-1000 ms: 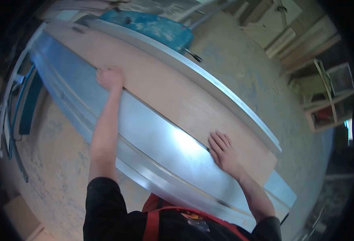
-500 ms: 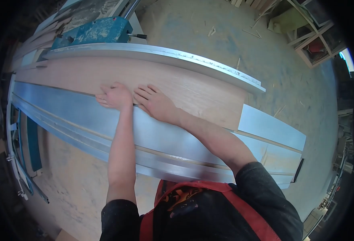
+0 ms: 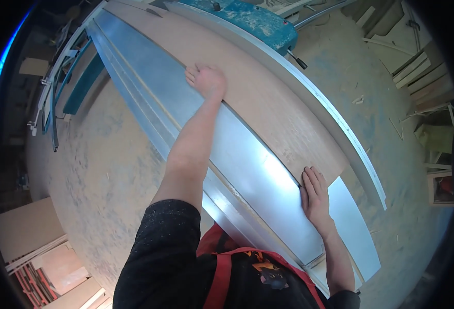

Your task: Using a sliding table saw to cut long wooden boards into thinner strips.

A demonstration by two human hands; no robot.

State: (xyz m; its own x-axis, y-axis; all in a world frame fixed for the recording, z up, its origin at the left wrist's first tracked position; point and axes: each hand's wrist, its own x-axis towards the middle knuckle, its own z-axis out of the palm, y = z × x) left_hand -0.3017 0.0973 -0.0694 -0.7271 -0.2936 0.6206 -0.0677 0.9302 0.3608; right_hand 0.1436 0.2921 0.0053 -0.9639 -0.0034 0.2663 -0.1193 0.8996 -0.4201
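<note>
A long pinkish-brown wooden board (image 3: 268, 98) lies flat on a bare metal saw table (image 3: 247, 154), running from far left to near right. My left hand (image 3: 206, 81) rests at the board's near edge, partly on it. Its fingers are somewhat bent and point left over the metal; they look slightly blurred and apart. My right hand (image 3: 315, 198) lies at the same edge near the board's right end, fingers stretched onto the wood. Along the board's far side runs a long metal fence (image 3: 335, 110). A small dark fin (image 3: 155, 13) stands by the board at the far left.
Beyond the fence sits a teal machine housing (image 3: 258, 23) with a black-handled lever (image 3: 298, 59). A frame with a teal bar (image 3: 85, 85) stands left of the table. Sheet panels (image 3: 29, 226) lean at lower left. Wood scraps (image 3: 358, 99) litter the dusty floor.
My view has turned toward the right. My hands, close together before, are now far apart: the right one has moved along the edge to near the board's right end.
</note>
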